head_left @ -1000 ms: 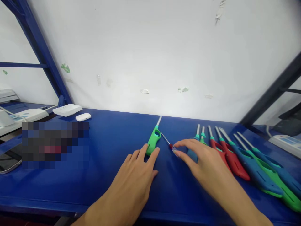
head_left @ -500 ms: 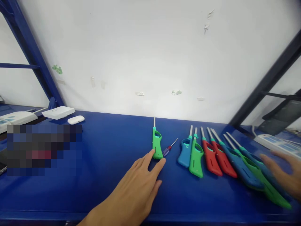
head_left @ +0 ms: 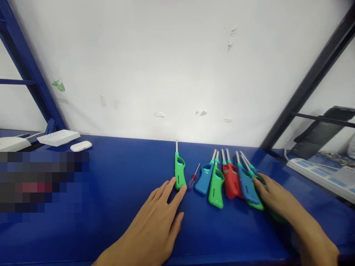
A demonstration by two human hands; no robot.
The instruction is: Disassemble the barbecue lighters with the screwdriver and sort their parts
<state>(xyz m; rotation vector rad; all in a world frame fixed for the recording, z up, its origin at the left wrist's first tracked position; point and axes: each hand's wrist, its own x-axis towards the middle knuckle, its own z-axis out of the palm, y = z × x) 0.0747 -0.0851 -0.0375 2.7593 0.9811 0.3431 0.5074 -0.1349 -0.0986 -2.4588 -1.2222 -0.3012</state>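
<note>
My left hand (head_left: 155,225) lies flat on the blue table (head_left: 116,184) with fingers spread, its fingertips touching the base of a green stick lighter (head_left: 179,173). A small screwdriver (head_left: 192,179) with a red and purple handle rests just right of that lighter. Further right, several stick lighters in blue (head_left: 204,178), green (head_left: 216,187) and red (head_left: 231,180) are bunched side by side. My right hand (head_left: 280,203) presses flat with fingers extended against the right side of the bunch, on a blue lighter (head_left: 248,186) and a green one beneath it.
A white box (head_left: 58,137) and a white earbud case (head_left: 81,146) sit at the back left. A white power strip (head_left: 318,173) lies at the right behind a dark frame post (head_left: 305,85). A white wall closes the back.
My right hand swept in from the far right and pushed the spread-out lighters leftward into a tight bunch. My left hand stayed at the green lighter.
</note>
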